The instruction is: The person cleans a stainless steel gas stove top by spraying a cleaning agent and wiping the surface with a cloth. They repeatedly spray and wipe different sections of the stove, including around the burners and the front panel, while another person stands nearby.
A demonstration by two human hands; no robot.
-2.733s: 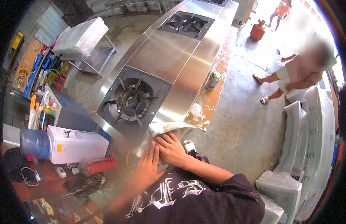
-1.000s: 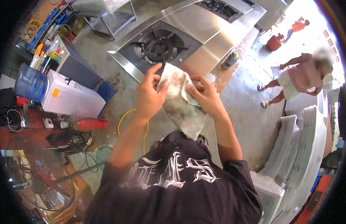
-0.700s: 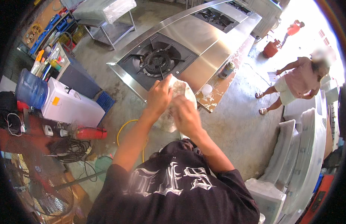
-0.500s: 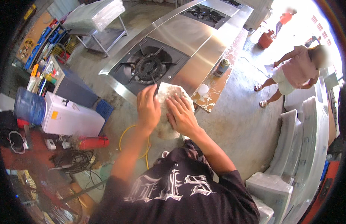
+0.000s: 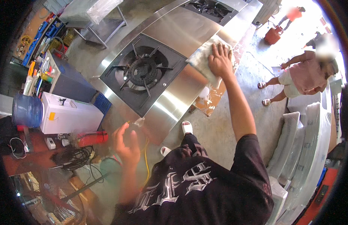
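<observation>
My right hand lies flat with its fingers stretched over a whitish, stained cloth. Beneath the cloth is the steel top of a long stove counter, near its right edge. Left of the cloth sits a black gas burner with a ring and pan supports. My left hand hovers off the counter's near corner, slightly blurred, thumb and fingers apart, with nothing visible in it.
A paint-flecked board runs along the counter's right side. A person stands at right, near wrapped panels; another person is farther back beside a red gas cylinder. At left are a water dispenser and a fan.
My right hand and the cloth have moved from the counter's near edge up and right across its top. My left hand has drawn back down and left, away from the cloth.
</observation>
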